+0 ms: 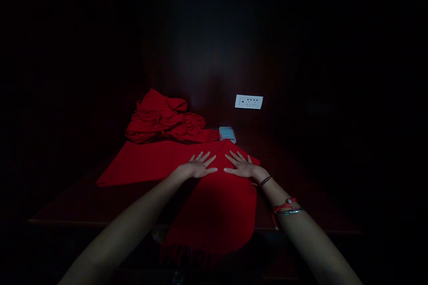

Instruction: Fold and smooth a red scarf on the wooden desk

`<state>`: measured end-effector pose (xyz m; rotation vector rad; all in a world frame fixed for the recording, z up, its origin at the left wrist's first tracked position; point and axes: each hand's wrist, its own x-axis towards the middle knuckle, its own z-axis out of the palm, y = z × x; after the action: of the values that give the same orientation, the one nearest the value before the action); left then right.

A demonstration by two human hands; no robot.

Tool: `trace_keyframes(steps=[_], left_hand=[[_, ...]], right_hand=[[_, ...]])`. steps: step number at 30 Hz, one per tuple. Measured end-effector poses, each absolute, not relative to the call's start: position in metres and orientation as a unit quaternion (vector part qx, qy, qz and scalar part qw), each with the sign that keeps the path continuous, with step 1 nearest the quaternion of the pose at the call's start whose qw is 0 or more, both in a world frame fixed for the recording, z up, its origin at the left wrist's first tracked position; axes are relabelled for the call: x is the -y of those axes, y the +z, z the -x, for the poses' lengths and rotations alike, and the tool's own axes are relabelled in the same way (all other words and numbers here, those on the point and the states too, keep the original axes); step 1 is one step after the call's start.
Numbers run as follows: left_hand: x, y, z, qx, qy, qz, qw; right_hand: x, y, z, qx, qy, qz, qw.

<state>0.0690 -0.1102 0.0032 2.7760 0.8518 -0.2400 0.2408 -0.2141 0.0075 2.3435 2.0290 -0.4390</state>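
A red fringed cloth lies spread on the dark table, one part reaching left and another hanging over the front edge with its fringe down. My left hand rests palm down on the cloth, its fingers spread. Beside it on the right, my right hand also lies flat on the cloth with fingers apart. The two thumbs point at each other with a small gap between them. Neither hand grips anything.
Behind the cloth at the left sits a heap of bunched red fabric. A light blue flat item, partly blurred, lies just beyond my hands. A white socket panel is on the dark upright surface behind. The surroundings are very dark.
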Motion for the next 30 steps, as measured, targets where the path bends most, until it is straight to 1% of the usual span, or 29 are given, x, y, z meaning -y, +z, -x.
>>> trace_keyframes(steps=[5,10,14,17,19,21,25,30], left_hand=[[0.108,0.005,-0.067,-0.282,-0.073,-0.950,0.113],[0.097,0.005,-0.062,-0.333,-0.046,-0.936,0.101],[0.094,0.005,-0.062,-0.348,-0.078,-0.929,0.098],[0.094,0.005,-0.062,-0.344,-0.081,-0.930,0.096],[0.093,0.006,-0.061,-0.342,-0.076,-0.932,0.089],[0.089,0.007,-0.060,-0.344,-0.059,-0.934,0.078],[0.080,0.008,-0.050,-0.388,0.017,-0.921,0.042],[0.068,0.011,-0.006,-0.438,0.056,-0.896,-0.046]], right_hand=[[0.214,0.005,-0.240,-0.647,-0.140,-0.750,0.002],[0.215,0.009,-0.241,-0.658,-0.089,-0.747,-0.031],[0.212,0.005,-0.242,-0.640,-0.130,-0.758,0.007],[0.212,0.004,-0.242,-0.638,-0.137,-0.757,0.008],[0.213,0.007,-0.242,-0.647,-0.127,-0.752,-0.014],[0.214,0.011,-0.241,-0.658,-0.102,-0.744,-0.055],[0.214,0.018,-0.237,-0.675,-0.061,-0.723,-0.133],[0.203,0.019,-0.233,-0.710,-0.071,-0.682,-0.161]])
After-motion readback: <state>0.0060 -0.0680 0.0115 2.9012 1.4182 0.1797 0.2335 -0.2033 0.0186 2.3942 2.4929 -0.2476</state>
